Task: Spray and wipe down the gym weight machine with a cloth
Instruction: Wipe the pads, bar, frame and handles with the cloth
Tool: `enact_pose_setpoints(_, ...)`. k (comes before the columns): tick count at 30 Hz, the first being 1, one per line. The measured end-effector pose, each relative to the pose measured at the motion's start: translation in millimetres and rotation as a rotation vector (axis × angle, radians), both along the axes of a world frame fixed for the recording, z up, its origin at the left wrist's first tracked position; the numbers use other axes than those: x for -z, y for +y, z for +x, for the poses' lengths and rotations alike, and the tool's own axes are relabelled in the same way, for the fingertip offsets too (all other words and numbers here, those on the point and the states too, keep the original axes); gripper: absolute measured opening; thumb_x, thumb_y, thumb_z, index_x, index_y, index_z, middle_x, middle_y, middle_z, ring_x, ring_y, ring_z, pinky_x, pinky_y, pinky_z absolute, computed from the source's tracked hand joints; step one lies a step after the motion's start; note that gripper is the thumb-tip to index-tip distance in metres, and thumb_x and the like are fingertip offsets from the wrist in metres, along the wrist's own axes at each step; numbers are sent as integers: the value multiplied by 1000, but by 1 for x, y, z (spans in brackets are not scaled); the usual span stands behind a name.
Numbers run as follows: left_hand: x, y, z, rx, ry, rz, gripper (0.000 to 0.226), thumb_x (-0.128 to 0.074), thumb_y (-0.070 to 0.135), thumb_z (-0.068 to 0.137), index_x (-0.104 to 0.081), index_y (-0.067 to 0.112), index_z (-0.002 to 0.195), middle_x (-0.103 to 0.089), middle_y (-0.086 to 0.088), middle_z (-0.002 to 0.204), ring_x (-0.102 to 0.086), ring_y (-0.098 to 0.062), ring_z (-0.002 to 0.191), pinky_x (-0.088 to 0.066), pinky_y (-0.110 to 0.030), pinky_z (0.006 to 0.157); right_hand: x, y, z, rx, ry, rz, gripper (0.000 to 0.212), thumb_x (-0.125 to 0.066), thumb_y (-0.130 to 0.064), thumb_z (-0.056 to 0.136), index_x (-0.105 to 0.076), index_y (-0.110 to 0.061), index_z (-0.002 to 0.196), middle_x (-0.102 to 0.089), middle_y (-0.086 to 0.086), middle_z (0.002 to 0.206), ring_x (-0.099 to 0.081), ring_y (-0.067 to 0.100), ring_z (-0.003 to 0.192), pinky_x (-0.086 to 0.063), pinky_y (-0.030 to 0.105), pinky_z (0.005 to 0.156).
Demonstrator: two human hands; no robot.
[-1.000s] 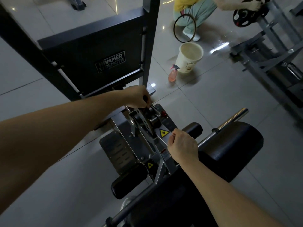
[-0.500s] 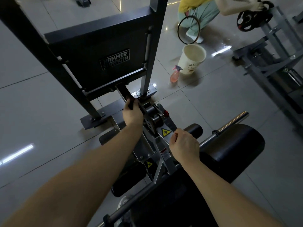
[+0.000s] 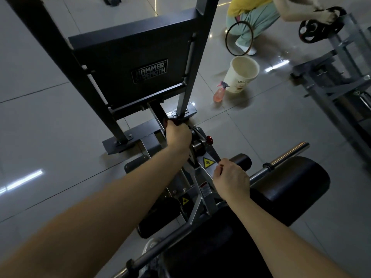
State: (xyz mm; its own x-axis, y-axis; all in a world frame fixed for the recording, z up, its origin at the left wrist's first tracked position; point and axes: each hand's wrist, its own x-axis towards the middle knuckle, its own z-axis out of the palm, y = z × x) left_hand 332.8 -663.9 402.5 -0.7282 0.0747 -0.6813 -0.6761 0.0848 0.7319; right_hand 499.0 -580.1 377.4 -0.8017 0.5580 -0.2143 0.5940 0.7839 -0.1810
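Pale glossy floor tiles [image 3: 36, 121] fill the left of the frame. The weight machine [image 3: 72, 63] rises from the lower middle toward the upper left, with dark slanted uprights. Its dark panel carries a plate [image 3: 149, 71] reading "HAMMER STRENGTH".

Below the panel, at centre frame, the left hand [image 3: 177, 135] reaches to the foot of the right upright. Its fingers are curled round a dark bunched cloth [image 3: 170, 123] and press it against the metal; the dim light hides the cloth's detail. Just right of that hand a red knob [image 3: 209, 139] sticks out of the pivot.

Lower on the silver bracket sits a yellow triangle warning label [image 3: 208, 163]. Below it is a red-and-white sticker [image 3: 204, 188], its print too small to read. The right hand [image 3: 230, 180] rests on the bracket beside the yellow label, fingers curled in. I cannot tell whether it holds anything.

To its right lie a steel bar [image 3: 289, 152] and a large black roller pad [image 3: 291, 187].

Upper right of centre, a pink spray bottle [image 3: 219, 93] stands on the floor, touching a cream bucket [image 3: 241, 75] printed "GOOD", the rest unreadable. Behind it a crouching person [image 3: 251, 15] in a yellow top reaches to a black weight plate [image 3: 319, 29] at top right.
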Motion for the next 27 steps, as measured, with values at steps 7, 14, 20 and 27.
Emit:
enact_pose_setpoints(7, 14, -6, -11, 26, -21, -54, 39, -46, 21, 107, -47, 17, 145, -61, -9, 114, -61, -24, 100, -54, -40, 88, -1, 0, 1, 11, 4, 25, 16, -47, -28, 101, -54, -19, 90, -56, -3, 72, -56, 14, 60, -50, 30, 53)
enact_pose_setpoints(14, 14, -7, 55, 157, -200, 29, 7, -46, 21, 107, -49, 16, 111, -60, -12, 114, -64, -24, 103, -56, -39, 93, 0, 0, -1, 38, -11, -5, 20, -41, -29, 101, -46, -21, 83, -52, -4, 70, -56, 14, 62, -48, 30, 57)
enact_pose_setpoints(20, 21, 0, 43, 171, 57, -31, 51, -46, 20, 106, -27, 23, 153, -44, -15, 146, -54, -35, 128, -52, -55, 103, -1, -1, 0, 35, -15, -1, 16, -44, -28, 102, -46, -23, 87, -51, -6, 72, -55, 12, 63, -42, 26, 57)
enact_pose_setpoints(27, 32, -3, -27, 530, 517, -404, 36, -46, 29, 106, -62, 16, 134, -34, -15, 146, -37, -37, 132, -36, -46, 113, 2, 1, 2, 11, 21, 3, 14, -49, -27, 100, -51, -22, 87, -53, -6, 69, -54, 8, 58, -43, 23, 52)
